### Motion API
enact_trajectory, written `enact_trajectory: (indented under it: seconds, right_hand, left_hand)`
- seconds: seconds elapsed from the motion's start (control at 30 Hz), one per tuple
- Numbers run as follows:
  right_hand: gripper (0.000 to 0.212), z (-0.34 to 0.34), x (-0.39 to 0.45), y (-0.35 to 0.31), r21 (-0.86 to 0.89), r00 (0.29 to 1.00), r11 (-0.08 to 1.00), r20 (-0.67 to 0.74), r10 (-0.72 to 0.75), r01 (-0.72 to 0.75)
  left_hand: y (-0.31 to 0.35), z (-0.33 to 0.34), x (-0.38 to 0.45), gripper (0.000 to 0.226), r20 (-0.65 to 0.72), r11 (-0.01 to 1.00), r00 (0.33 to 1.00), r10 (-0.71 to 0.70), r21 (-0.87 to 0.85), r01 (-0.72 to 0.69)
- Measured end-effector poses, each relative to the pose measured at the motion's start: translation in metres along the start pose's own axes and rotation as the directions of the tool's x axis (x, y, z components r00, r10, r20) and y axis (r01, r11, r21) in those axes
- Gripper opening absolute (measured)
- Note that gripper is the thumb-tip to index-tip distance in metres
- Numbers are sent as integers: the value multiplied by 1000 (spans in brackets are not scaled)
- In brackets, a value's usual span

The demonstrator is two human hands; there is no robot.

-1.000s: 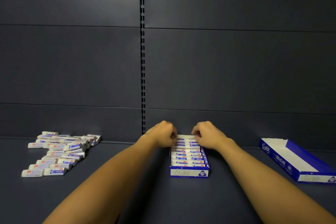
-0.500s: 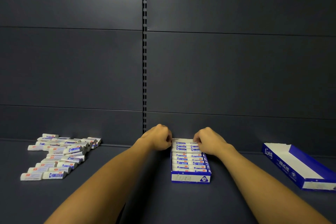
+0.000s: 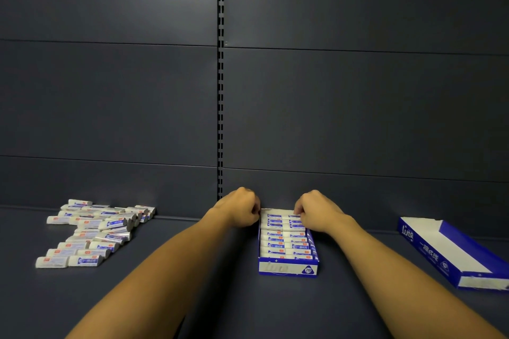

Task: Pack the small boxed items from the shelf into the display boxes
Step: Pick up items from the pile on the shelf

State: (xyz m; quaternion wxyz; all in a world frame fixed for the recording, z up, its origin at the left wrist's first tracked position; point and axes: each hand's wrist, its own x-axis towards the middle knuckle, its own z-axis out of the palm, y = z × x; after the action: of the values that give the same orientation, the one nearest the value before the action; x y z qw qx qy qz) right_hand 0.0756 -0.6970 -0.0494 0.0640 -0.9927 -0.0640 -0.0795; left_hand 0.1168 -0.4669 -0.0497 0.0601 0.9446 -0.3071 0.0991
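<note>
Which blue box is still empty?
The display box on the right, lying at an angle, shows only white inside. The middle display box between the hands is full.

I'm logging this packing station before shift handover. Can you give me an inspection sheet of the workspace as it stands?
Surface: dark shelf, matte, bare at the front.
Job's things: filled display box at centre holding two columns of small boxed items; empty display box lying at the right; loose boxed items piled at the left.
Clutter: nothing seen.
Grippers: left hand curled at the filled box's far left corner; right hand curled over its far right items; what the fingers hold is hidden.
Cables: nothing seen.
Surroundings: dark back panel with a slotted upright.
</note>
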Motion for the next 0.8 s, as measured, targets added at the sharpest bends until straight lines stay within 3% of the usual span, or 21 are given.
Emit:
enact_trajectory:
  seconds: [0.33, 0.5, 0.8]
  right_hand:
    - [25, -25, -1, -46, 7, 992, 995, -74, -99, 100]
    - [18, -20, -1, -88, 11, 984, 985, -38, -173, 174]
    - [24, -10, -15, -176, 20, 951, 952, 43, -306, 306]
  left_hand:
    - [-20, -29, -53, 21, -61, 968, 972, -228, 96, 233]
    - [-38, -41, -105, 26, -94, 915, 918, -385, 89, 393]
    - [-64, -63, -205, 25, -139, 795, 800, -584, 98, 598]
